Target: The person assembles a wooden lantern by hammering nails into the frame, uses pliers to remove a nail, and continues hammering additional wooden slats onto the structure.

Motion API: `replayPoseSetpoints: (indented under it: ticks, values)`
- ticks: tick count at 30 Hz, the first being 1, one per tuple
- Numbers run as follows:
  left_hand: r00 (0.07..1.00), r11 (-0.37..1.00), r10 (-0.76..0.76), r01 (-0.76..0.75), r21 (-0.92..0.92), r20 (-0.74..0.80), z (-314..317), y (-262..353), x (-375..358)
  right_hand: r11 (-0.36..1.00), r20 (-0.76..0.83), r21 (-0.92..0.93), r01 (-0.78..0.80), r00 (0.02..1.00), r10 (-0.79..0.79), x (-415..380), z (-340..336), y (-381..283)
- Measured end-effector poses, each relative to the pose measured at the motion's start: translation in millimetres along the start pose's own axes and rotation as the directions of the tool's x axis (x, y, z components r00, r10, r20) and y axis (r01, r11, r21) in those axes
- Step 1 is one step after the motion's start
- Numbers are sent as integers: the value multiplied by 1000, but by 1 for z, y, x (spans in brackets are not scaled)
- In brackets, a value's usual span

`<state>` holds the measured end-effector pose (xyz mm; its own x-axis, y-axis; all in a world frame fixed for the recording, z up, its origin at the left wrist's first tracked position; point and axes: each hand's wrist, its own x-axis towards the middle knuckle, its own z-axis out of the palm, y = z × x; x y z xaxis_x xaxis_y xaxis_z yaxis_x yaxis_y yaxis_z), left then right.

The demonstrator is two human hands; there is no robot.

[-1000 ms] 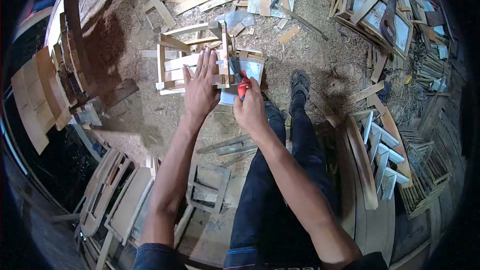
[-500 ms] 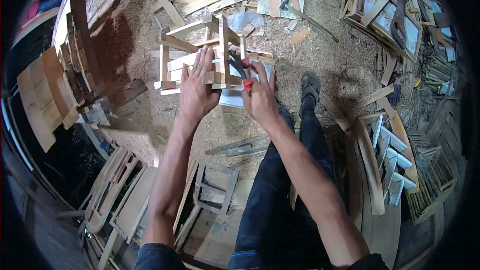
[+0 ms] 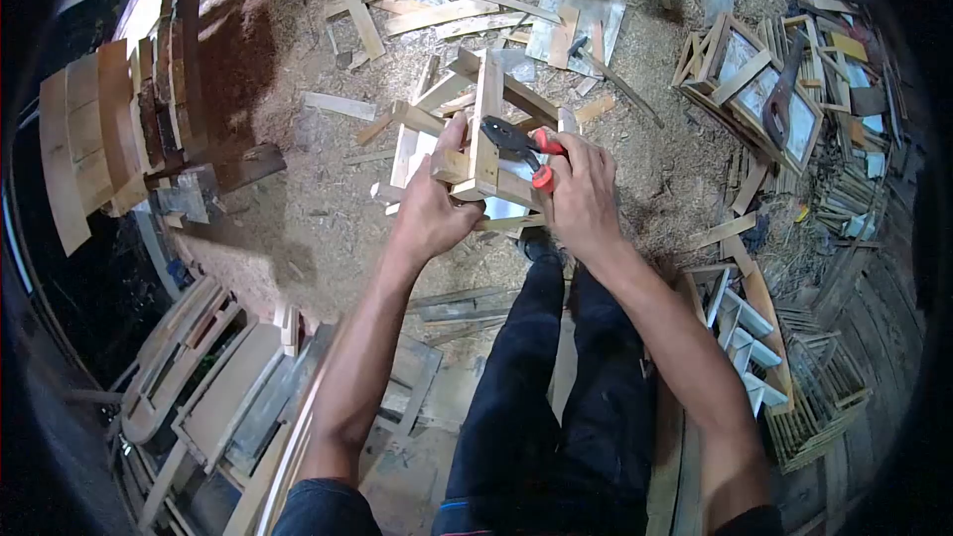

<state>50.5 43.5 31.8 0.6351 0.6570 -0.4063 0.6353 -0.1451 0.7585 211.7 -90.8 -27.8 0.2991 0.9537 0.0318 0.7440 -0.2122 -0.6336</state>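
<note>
A small frame of pale wooden bars [image 3: 485, 124] is in front of me, tilted, with a light panel low inside it. My left hand [image 3: 433, 210] is closed round a bar on its near left side, the thumb below the bar and a finger reaching up behind it. In my right hand [image 3: 586, 201] is a pair of pliers [image 3: 512, 142] with black jaws and red handles. The jaws point left and overlap the upright bar in this view. Some right-hand fingers are hidden behind the handles and the frame.
Sawdust and loose wooden strips [image 3: 442, 17] cover the ground ahead. A hammer [image 3: 617, 79] lies beyond the frame. At right, a handsaw [image 3: 783, 104] rests on wooden frames. A slatted wooden piece [image 3: 749, 342] stands near my right arm, and curved wooden pieces [image 3: 184, 362] lie at left.
The wooden frame has turned and shifted right with both hands. My left hand went from lying flat against it to gripping a bar. My legs have drawn closer together.
</note>
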Motion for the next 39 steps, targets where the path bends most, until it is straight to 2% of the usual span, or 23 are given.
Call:
replayPoseSetpoints:
  ticks: [4,6,9,10,12,13,15,17,19,20,21,23,24,25,26,27,29,31,33,34,35,38,39]
  values:
    - [994,994,-109,108,-12,-8,2,3,-5,998,173,32,-57,984,50,10,-22,-4]
    - [991,991,-129,128,-38,-24,1,4,-9,966,188,255,-36,982,-13,15,-27,-6]
    - [984,978,-164,154,-138,-69,1,-9,-13,915,291,388,-108,957,-10,21,-24,-10]
    - [990,989,-105,95,-110,-95,0,-17,-16,916,293,390,-101,956,-20,22,-25,-11]
    - [991,996,-50,40,-79,-127,-4,-26,-22,615,535,633,-470,840,91,27,-30,-16]
    - [986,977,-119,96,-191,-113,-6,-28,-27,617,539,633,-467,838,82,30,-36,-20]
    - [977,941,-191,154,-303,-97,-8,-39,-36,153,626,739,-656,752,204,39,-53,-26]
    - [968,934,-156,80,-349,-197,-8,-63,-43,189,604,752,-631,775,184,43,-60,-24]
    - [960,943,-154,71,-324,-236,-13,-51,-50,597,504,634,-490,849,162,45,-66,-34]
    - [959,952,-154,80,-296,-237,-15,-50,-52,679,492,595,-429,863,113,43,-79,-39]
    - [960,959,-148,80,-272,-239,-14,-49,-52,689,491,589,-422,864,110,37,-76,-38]
    - [938,941,-129,13,-338,-322,-8,-77,-53,685,231,690,-232,968,95,21,-63,-20]
    - [933,926,-289,216,-311,-213,-12,-100,-58,661,237,690,-294,955,177,13,-59,-6]
    - [887,877,-448,411,-251,-113,-16,-111,-60,516,329,721,-462,884,331,6,-60,4]
    - [904,913,-335,242,-327,-267,-19,-85,-56,551,354,617,-562,823,444,-1,-57,20]
    - [903,912,-334,237,-336,-269,-26,-86,-64,566,355,494,-660,748,561,-9,-55,33]
    - [897,801,-405,257,-541,-174,-23,-89,-58,591,299,395,-703,707,641,-22,-56,42]
    - [885,750,-406,181,-636,-227,-23,-78,-56,550,284,467,-692,707,648,-39,-50,56]
    - [801,796,-521,333,-506,-293,-23,-94,-75,581,391,318,-749,662,640,-61,-48,65]
    - [743,708,-581,260,-657,-332,-17,-89,-75,582,405,311,-752,658,634,-68,-38,60]
    - [763,689,-550,186,-701,-339,-15,-86,-72,642,364,287,-711,701,614,-82,-34,58]
    - [808,642,-524,167,-748,-269,-11,-75,-53,856,163,131,-500,863,479,-61,-64,20]
    - [766,690,-587,305,-657,-262,-11,-62,-47,836,145,135,-531,846,514,-54,-67,9]
